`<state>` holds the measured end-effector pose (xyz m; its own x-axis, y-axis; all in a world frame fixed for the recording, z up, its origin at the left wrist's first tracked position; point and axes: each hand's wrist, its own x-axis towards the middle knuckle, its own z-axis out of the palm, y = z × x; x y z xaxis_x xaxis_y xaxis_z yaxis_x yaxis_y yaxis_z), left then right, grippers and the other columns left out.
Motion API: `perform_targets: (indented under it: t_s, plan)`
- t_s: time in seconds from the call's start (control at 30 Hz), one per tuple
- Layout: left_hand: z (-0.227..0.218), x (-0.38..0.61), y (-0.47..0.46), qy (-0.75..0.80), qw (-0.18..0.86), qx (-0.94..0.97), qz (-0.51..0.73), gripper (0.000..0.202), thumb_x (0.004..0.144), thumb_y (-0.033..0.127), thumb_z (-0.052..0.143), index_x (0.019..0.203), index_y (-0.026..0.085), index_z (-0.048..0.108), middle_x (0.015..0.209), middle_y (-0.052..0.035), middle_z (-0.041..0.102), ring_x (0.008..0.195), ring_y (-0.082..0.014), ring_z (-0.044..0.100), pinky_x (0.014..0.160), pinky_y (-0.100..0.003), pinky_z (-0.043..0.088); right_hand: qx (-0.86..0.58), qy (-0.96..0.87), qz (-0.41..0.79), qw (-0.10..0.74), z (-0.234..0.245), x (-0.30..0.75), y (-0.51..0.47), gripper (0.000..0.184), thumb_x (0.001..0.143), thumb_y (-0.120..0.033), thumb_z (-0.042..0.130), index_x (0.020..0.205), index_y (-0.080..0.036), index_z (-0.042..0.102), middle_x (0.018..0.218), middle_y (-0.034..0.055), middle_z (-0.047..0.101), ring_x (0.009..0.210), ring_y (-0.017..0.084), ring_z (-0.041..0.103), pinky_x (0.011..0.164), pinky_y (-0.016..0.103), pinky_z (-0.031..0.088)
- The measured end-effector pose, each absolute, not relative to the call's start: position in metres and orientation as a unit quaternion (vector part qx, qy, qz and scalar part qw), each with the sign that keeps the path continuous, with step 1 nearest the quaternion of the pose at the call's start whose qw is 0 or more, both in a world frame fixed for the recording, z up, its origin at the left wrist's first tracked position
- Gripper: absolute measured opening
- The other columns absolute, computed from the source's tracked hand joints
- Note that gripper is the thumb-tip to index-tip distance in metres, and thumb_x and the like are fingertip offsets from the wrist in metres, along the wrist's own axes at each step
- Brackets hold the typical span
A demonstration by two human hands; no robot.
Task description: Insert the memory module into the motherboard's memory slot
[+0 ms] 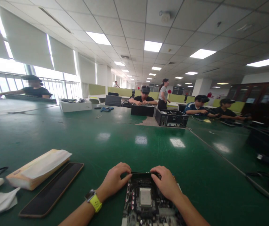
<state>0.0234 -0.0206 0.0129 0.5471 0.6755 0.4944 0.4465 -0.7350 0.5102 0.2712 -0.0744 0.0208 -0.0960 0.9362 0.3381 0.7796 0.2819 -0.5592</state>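
Observation:
A computer motherboard (134,207) lies in front of me, with a bare silver processor (145,196) in its socket. Along its far side runs a thin dark strip, apparently a memory module (141,174), standing on edge between my hands. My left hand (117,179), with a smartwatch on a lime band (96,202) at the wrist, pinches the strip's left end between thumb and fingers. At its right end my right hand (165,182) is closed the same way, its forearm passing over the board's right side. How deep the strip sits in its slot is hidden.
A dark phone (53,190) lies left of the board, beside a tissue pack (39,169) and loose tissues (0,202). Further back stand a black computer case (172,118) and a white box (75,106). Cables (264,182) lie right. Several people sit around the green table (96,141).

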Motion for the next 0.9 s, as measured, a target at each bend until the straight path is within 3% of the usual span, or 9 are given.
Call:
perform_targets:
  t_s: [0.27,0.5,0.6,0.73,0.9]
  plan:
    - [0.011,0.022,-0.02,0.344,0.145,0.856,0.358,0.007,0.084,0.024,0.058,0.085,0.02,0.063,0.085,-0.0028,0.064,0.081,-0.0175,0.059,0.075,-0.028,0.048,-0.509,-0.768,0.105,0.375,0.041,0.254,-0.096,0.02,0.084,-0.027,0.054,0.098,-0.022,0.066,0.102,0.0048,0.066,0.1,0.02,0.055,0.091,0.032,0.042]
    - [0.01,0.023,-0.02,0.349,0.15,0.845,0.377,0.011,0.085,0.028,0.059,0.09,0.019,0.062,0.086,-0.0028,0.064,0.079,-0.0167,0.06,0.073,-0.027,0.049,-0.323,-0.909,0.062,0.254,0.039,0.223,-0.124,0.032,0.084,-0.041,0.057,0.114,-0.031,0.06,0.123,0.0001,0.06,0.111,0.02,0.051,0.099,0.035,0.036]
    - [0.012,0.022,-0.02,0.362,0.148,0.829,0.399,0.013,0.088,0.03,0.055,0.089,0.019,0.062,0.085,-0.0025,0.065,0.078,-0.0163,0.06,0.072,-0.027,0.049,-0.263,-0.94,-0.005,0.216,0.018,0.215,-0.12,0.028,0.09,-0.044,0.048,0.115,-0.034,0.056,0.131,-0.0025,0.055,0.114,0.022,0.048,0.095,0.036,0.038]
    - [0.014,0.021,-0.018,0.382,0.135,0.81,0.424,0.019,0.09,0.032,0.05,0.085,0.018,0.063,0.082,-0.0022,0.065,0.075,-0.0161,0.06,0.071,-0.026,0.049,-0.238,-0.952,-0.059,0.184,-0.001,0.208,-0.115,0.024,0.097,-0.037,0.036,0.108,-0.034,0.057,0.113,-0.0063,0.067,0.102,0.017,0.053,0.085,0.03,0.04]
    - [0.012,0.02,-0.015,0.387,0.129,0.807,0.426,0.02,0.09,0.032,0.049,0.085,0.018,0.063,0.082,-0.0028,0.065,0.074,-0.0161,0.06,0.07,-0.026,0.049,-0.259,-0.947,-0.087,0.171,-0.013,0.199,-0.114,0.022,0.095,-0.041,0.041,0.094,-0.029,0.059,0.086,-0.0056,0.07,0.084,0.015,0.054,0.075,0.029,0.038]
